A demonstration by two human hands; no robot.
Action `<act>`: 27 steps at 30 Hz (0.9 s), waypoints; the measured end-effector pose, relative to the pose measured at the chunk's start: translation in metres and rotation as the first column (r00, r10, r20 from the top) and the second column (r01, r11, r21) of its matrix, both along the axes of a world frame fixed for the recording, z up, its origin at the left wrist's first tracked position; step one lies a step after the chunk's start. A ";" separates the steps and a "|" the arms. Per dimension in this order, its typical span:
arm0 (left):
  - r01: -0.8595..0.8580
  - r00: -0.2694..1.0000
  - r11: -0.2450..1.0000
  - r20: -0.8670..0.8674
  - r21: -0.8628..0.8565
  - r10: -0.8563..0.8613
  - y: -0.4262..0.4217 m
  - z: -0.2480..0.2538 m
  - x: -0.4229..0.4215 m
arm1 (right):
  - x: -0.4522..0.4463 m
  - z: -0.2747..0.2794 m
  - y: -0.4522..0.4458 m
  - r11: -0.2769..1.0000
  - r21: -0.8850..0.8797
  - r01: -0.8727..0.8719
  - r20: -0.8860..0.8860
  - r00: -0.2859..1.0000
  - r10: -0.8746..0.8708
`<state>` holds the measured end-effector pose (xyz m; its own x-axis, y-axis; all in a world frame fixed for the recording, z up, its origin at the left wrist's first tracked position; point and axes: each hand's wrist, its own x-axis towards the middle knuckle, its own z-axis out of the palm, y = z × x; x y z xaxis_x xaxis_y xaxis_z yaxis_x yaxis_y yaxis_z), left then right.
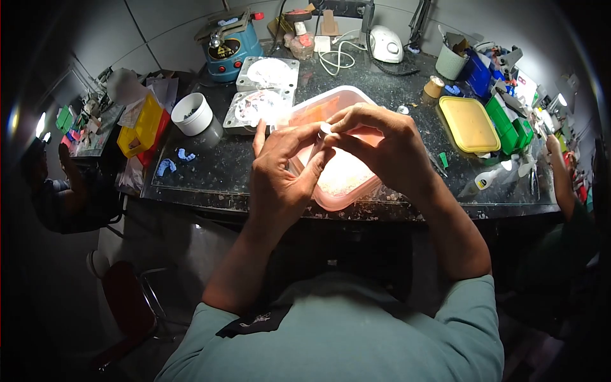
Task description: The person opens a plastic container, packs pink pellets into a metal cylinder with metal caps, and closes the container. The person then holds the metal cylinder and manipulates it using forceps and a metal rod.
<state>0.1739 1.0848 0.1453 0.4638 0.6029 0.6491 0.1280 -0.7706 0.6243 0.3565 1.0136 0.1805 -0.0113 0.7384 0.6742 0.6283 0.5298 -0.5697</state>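
Over a translucent plastic tub (331, 202), my two hands meet at a small tube with a round white cap (326, 128). My left hand (280, 167) closes thumb and fingers around the tube's body, most of which is hidden. At the white end, my right hand (380, 137) pinches with thumb and fingertips. Pale, pinkish loose material (344, 175) lies in the tub below. Behind my left hand stand two opened metal flask halves, the nearer one (232, 114) with whitish filling.
A white cup (193, 114) and blue moulded pieces (167, 167) sit left. Behind them is a blue machine (232, 54). Right are a yellow-lidded box (470, 124), green trays (506, 124) and a small bottle (485, 180). Other people work at both sides.
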 end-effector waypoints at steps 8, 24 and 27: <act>-0.111 0.983 0.966 0.168 0.235 0.072 -0.002 0.003 0.008 | -0.020 0.008 -0.014 0.976 -0.142 -0.166 -0.541 0.838 0.063; 0.019 0.908 0.933 0.384 0.359 -0.167 -0.014 0.021 0.006 | -0.023 0.022 -0.020 0.717 -0.281 -0.638 -0.817 0.551 0.170; 0.036 0.950 0.904 0.267 0.425 -0.164 -0.008 0.028 -0.001 | -0.022 0.026 -0.020 0.724 -0.282 -0.629 -0.710 0.645 0.284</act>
<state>0.1732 1.0765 0.1737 0.2602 0.2136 0.9416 -0.1009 -0.9639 0.2465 0.3341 0.9932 0.2063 -0.1791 0.9552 0.2354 -0.1755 0.2044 -0.9630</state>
